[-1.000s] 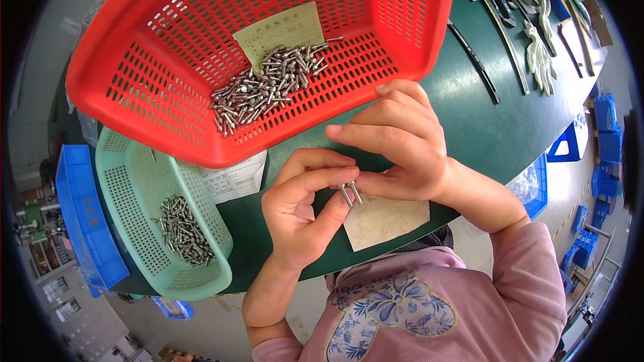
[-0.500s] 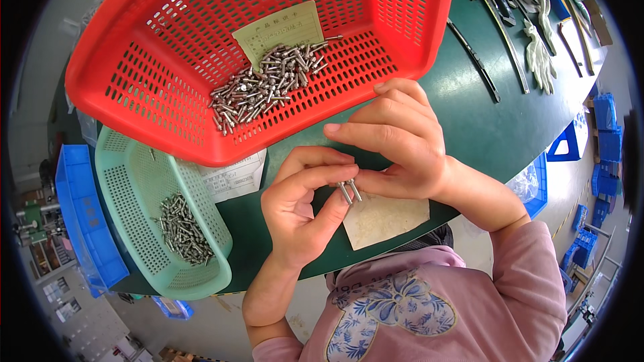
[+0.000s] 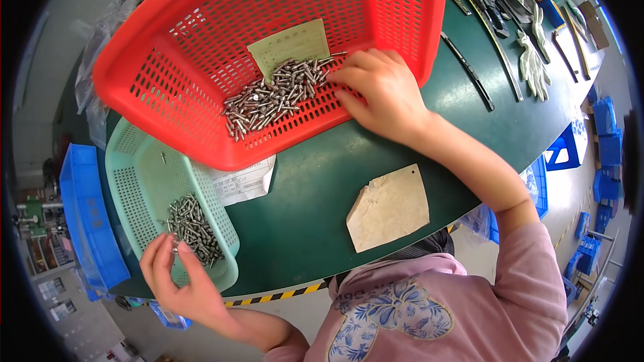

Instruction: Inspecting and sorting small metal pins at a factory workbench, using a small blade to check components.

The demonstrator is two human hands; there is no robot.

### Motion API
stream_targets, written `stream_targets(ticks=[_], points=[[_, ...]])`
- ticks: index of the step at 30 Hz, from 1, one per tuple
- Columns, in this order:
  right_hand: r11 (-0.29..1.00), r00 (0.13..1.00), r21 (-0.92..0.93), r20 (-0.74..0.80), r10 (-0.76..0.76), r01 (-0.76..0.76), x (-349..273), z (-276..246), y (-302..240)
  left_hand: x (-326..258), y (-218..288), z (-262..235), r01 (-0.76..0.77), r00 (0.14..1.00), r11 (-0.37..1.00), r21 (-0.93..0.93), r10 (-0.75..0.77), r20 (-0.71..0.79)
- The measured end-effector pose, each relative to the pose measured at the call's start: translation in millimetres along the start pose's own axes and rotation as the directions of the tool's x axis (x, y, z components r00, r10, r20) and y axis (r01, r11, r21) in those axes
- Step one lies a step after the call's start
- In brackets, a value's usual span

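The red basket (image 3: 221, 155) leans over the table with a heap of small metal pins (image 3: 275, 97) in it. My right hand (image 3: 386, 94) reaches inside, its fingertips at the right edge of this heap. Thumb and fingers are apart there, and no pin shows firmly held. At the lower left, my left hand (image 3: 178, 281) is over the near rim of the light green basket (image 3: 231, 255). Something small and shiny, apparently a metal pin (image 3: 176, 246), shows between its thumb and fingertips. Similar finished-looking pins (image 3: 193, 228) lie heaped in the green basket.
A yellowish card (image 3: 292, 47) stands behind the red basket's heap. A paper sheet (image 3: 248, 181) lies beside the green basket, and a beige torn-edged pad (image 3: 389, 209) near the front. Blue bin (image 3: 90, 218) at far left; gloves (image 3: 533, 67) and long tools (image 3: 469, 70) at right.
My hands, together over the pad with two pins between them, have parted. The left has moved left to the green basket; the right has gone up into the red one.
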State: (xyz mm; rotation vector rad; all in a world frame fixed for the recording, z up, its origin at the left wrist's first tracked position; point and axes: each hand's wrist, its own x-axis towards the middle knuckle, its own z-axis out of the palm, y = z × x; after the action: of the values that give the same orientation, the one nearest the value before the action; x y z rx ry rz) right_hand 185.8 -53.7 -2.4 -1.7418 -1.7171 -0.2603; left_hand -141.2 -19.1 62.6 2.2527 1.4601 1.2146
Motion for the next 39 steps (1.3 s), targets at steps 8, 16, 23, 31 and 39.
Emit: stream_targets(ticks=[8,16,23,31,39], points=[[0.993,0.98,-0.117,0.198,-0.004,0.027,23.3,4.6,5.8,-2.1,15.8,4.1,0.03,1.0,0.986,0.162,-0.028,-0.015],[0.994,0.89,-0.096,0.455,-0.002,0.051,32.2,0.4,14.9,9.4,83.0,92.3,-0.424,0.824,0.871,-0.249,0.485,0.292],[0.968,0.913,-0.145,0.383,-0.138,0.207,21.9,-4.1,-1.8,6.2,65.5,146.1,-0.434,0.859,0.891,-0.133,0.454,0.237],[0.889,0.908,-0.301,0.346,-0.236,0.345,-11.0,-42.3,-48.5,-5.5,72.2,139.9,-0.268,0.866,0.905,-0.331,0.377,0.329],[0.876,0.857,-0.242,0.425,-0.292,0.418,-5.4,-51.5,-62.3,-12.8,65.5,131.6,-0.043,0.903,0.874,-0.483,0.241,0.355]])
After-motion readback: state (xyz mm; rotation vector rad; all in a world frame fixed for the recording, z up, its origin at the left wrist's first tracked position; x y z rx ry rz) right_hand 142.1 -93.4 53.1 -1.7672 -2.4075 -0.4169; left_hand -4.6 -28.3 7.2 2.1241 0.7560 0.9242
